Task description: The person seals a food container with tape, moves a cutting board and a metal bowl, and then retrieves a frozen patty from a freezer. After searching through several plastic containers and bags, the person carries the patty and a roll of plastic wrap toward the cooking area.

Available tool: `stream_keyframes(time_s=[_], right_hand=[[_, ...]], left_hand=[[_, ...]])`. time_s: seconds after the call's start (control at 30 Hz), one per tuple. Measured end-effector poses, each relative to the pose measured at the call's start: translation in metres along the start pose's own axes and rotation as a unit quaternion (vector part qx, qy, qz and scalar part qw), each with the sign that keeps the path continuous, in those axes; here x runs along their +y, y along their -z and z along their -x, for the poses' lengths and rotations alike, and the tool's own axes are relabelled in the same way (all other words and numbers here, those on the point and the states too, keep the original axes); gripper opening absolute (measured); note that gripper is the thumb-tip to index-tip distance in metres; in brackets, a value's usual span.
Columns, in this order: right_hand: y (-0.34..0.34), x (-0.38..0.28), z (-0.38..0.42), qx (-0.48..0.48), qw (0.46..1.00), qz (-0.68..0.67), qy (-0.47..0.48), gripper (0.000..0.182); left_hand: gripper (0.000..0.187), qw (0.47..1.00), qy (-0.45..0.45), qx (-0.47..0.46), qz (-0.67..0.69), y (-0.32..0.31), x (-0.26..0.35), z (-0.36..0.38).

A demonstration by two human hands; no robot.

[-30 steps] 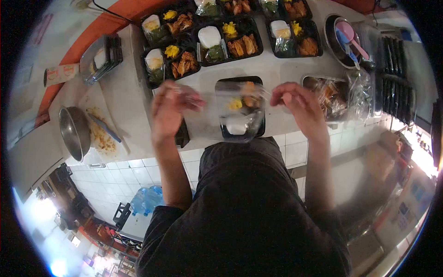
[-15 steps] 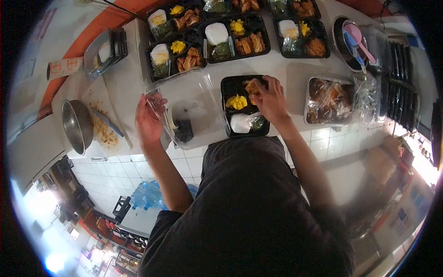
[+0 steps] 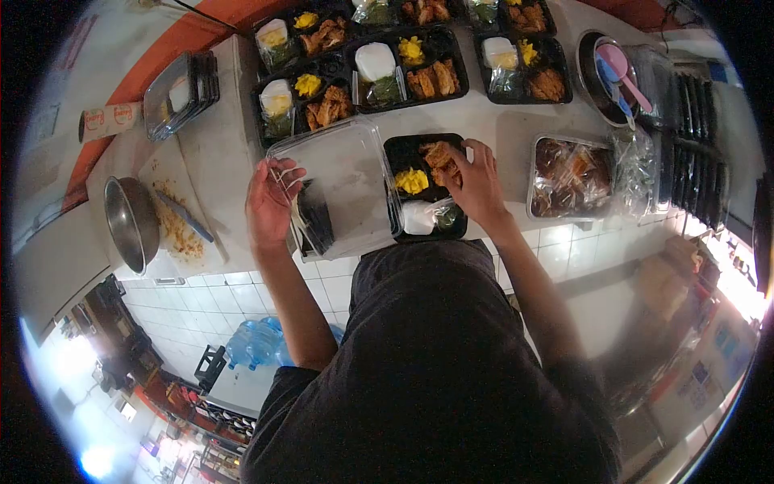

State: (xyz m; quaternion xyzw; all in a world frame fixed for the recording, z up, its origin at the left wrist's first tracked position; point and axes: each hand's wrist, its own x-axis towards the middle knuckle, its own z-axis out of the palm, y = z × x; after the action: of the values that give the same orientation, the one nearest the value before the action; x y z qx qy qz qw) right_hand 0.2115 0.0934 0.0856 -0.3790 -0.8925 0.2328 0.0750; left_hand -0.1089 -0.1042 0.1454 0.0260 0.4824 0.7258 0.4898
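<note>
In my left hand [image 3: 272,202] is the left edge of a clear plastic lid [image 3: 347,173], tilted over the counter beside the nearest black tray. My right hand [image 3: 481,184] reaches over the right side of that black tray [image 3: 427,235], its fingers at the fried chicken pieces [image 3: 439,157]; whether they grip a piece is hard to see. Yellow food [image 3: 411,181] lies in the tray's left part. White rice [image 3: 418,217] and a small clear packet [image 3: 446,213] are in the near compartment.
Filled black trays [image 3: 411,101] stand along the back. To the right are a container of wrapped brown food [image 3: 571,177], a bowl with a pink spoon [image 3: 614,60] and stacked black trays [image 3: 693,153]. A metal bowl [image 3: 133,224] and a knife [image 3: 184,216] are at left.
The clear lid has tilted up slightly, and my left hand has shifted a little right with it. My right hand's fingers have opened a little over the chicken.
</note>
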Motion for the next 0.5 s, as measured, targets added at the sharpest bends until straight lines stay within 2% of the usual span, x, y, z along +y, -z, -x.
stream_keyframes(time_s=[0.13,0.2,0.33,0.4,0.43,0.5], right_hand=[[-0.010,0.001,0.013,-0.014,1.000,0.015,0.016,0.039],[-0.018,-0.001,0.015,0.043,0.998,-0.002,0.034,0.025],[-0.026,-0.003,0.011,0.058,0.997,0.014,0.037,0.020],[-0.025,-0.003,0.006,0.033,0.998,0.033,0.044,0.010],[-0.024,-0.003,0.005,0.034,0.998,0.034,0.043,0.010],[-0.022,-0.003,0.004,-0.022,0.997,0.073,0.031,0.011]], left_hand=[[0.026,1.000,0.002,0.010,-0.008,-0.001,-0.005,-0.001],[0.026,1.000,0.009,0.004,-0.011,-0.003,-0.008,-0.004],[0.025,1.000,0.024,-0.007,-0.009,-0.008,-0.016,-0.009],[0.025,0.999,0.029,-0.004,-0.022,-0.009,-0.018,-0.011],[0.025,0.999,0.034,0.001,-0.035,-0.010,-0.019,-0.012],[0.025,0.999,0.039,0.005,-0.036,-0.009,-0.022,-0.014]])
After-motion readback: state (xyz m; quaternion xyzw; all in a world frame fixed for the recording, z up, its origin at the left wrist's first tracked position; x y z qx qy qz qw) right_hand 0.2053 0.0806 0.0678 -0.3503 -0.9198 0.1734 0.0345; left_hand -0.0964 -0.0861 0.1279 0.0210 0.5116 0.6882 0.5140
